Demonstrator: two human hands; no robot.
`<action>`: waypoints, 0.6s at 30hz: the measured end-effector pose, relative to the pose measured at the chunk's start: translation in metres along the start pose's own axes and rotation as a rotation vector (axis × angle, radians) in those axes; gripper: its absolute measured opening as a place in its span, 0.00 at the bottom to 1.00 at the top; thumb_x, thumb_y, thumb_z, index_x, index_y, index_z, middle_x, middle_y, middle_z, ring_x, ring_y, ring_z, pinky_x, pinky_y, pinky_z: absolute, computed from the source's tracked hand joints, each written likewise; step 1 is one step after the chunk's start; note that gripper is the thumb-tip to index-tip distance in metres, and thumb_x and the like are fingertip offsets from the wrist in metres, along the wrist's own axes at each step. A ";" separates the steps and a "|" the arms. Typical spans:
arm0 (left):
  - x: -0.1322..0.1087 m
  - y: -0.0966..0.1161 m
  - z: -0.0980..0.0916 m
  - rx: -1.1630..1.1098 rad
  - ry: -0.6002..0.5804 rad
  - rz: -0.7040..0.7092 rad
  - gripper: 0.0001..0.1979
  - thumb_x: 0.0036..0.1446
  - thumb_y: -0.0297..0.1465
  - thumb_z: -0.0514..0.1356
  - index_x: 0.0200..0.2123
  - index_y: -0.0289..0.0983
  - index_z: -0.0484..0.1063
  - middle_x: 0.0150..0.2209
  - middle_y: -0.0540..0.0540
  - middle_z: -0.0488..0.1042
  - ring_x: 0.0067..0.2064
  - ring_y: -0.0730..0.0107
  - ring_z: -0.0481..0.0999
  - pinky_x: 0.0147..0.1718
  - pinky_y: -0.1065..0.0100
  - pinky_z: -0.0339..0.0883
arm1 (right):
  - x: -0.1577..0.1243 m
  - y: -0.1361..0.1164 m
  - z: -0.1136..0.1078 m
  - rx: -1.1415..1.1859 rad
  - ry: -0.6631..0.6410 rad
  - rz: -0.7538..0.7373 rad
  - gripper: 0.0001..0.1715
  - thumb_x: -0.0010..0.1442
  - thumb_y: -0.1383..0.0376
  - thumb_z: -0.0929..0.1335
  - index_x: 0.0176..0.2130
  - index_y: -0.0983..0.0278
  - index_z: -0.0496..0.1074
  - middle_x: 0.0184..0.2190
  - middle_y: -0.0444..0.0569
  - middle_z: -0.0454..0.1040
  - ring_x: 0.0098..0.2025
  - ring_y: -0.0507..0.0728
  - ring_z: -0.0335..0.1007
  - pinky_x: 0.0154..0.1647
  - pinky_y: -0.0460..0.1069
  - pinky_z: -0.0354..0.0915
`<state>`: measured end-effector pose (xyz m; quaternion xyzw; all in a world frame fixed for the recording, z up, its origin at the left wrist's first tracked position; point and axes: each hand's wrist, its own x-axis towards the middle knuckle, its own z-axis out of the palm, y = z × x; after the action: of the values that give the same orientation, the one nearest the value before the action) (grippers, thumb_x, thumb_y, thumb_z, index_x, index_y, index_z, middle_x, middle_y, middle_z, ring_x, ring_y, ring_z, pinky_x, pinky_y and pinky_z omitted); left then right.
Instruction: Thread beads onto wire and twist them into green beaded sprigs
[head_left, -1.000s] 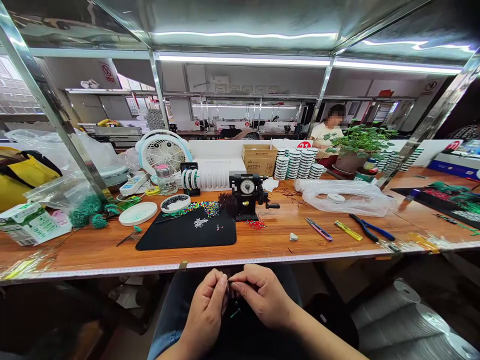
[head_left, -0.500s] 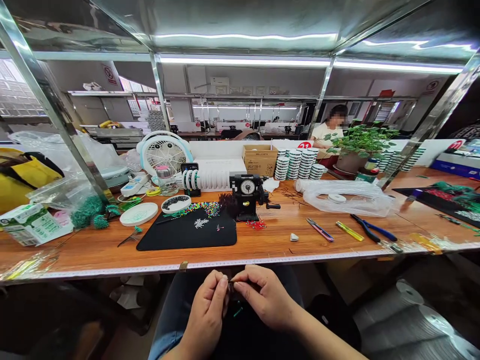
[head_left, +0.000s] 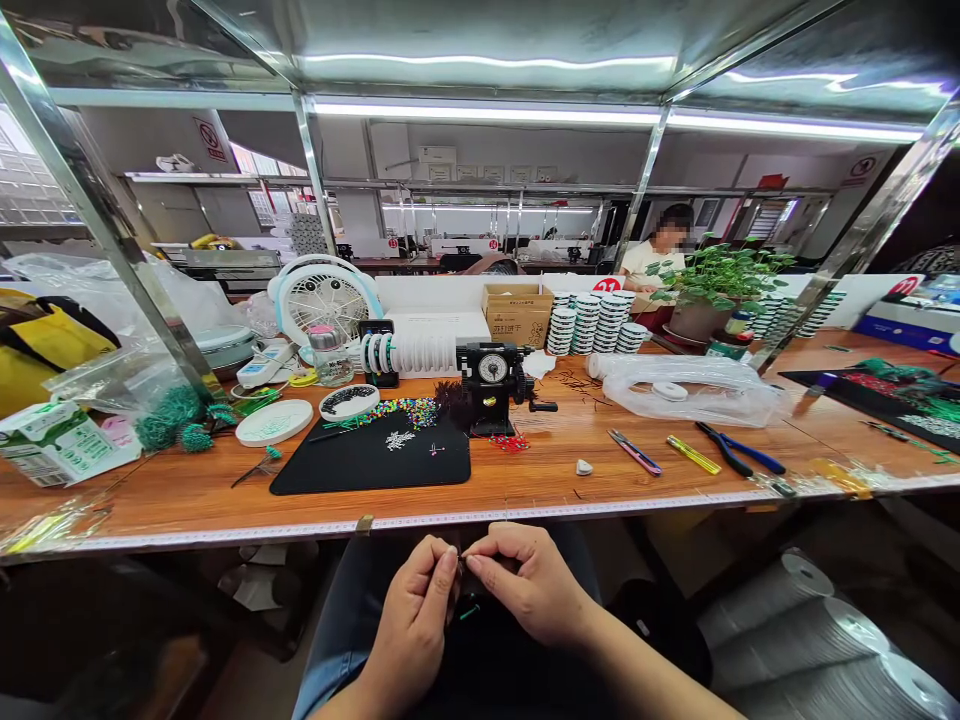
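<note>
My left hand (head_left: 417, 612) and my right hand (head_left: 526, 584) meet over my lap, just below the table's front edge. Thumb and forefinger of each are pinched, tip almost against tip, on something thin and dark that is too small to name. A short green piece (head_left: 469, 611) shows beneath the fingers, against dark clothing. On the table beyond lies a black mat (head_left: 375, 470) with a heap of white bits (head_left: 400, 440) and many coloured beads (head_left: 412, 411). Behind the mat stands a black hand-cranked machine (head_left: 493, 390) with a dial and a row of white rings.
Right of the machine lie pink-handled snips (head_left: 634, 452), a yellow tool (head_left: 694, 455) and blue-handled pliers (head_left: 739, 450). Stacked white spools (head_left: 591, 322), a cardboard box (head_left: 517, 315) and a fan (head_left: 330, 303) stand behind. Large grey rolls (head_left: 810, 640) are at lower right. A person (head_left: 660, 260) sits opposite.
The whole view has shifted slightly as the head moved. My hands stay pinched together in nearly the same place; the right fingertips have shifted a little.
</note>
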<state>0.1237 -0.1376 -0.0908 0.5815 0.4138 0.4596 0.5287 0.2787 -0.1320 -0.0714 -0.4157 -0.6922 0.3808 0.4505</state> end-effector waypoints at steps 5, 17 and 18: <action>0.002 0.002 0.001 0.015 0.005 0.008 0.15 0.59 0.39 0.52 0.24 0.37 0.61 0.20 0.54 0.56 0.22 0.75 0.54 0.21 0.73 0.51 | 0.003 0.003 0.000 0.023 -0.022 0.008 0.10 0.57 0.67 0.66 0.32 0.64 0.78 0.24 0.46 0.73 0.26 0.51 0.65 0.28 0.45 0.59; 0.002 0.004 0.001 0.013 -0.011 -0.022 0.15 0.60 0.40 0.50 0.24 0.38 0.59 0.20 0.55 0.55 0.22 0.75 0.53 0.21 0.73 0.51 | 0.000 0.001 -0.004 -0.028 -0.030 -0.053 0.10 0.57 0.69 0.65 0.31 0.65 0.77 0.23 0.44 0.70 0.26 0.49 0.63 0.29 0.43 0.58; 0.003 0.004 0.001 0.011 -0.014 -0.022 0.16 0.60 0.40 0.50 0.24 0.38 0.58 0.20 0.55 0.54 0.22 0.75 0.53 0.21 0.73 0.51 | 0.001 0.001 -0.003 -0.027 -0.031 -0.052 0.10 0.58 0.69 0.65 0.31 0.65 0.77 0.22 0.44 0.70 0.26 0.49 0.63 0.28 0.43 0.58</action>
<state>0.1250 -0.1356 -0.0863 0.5829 0.4191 0.4474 0.5332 0.2817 -0.1302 -0.0714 -0.3978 -0.7146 0.3662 0.4438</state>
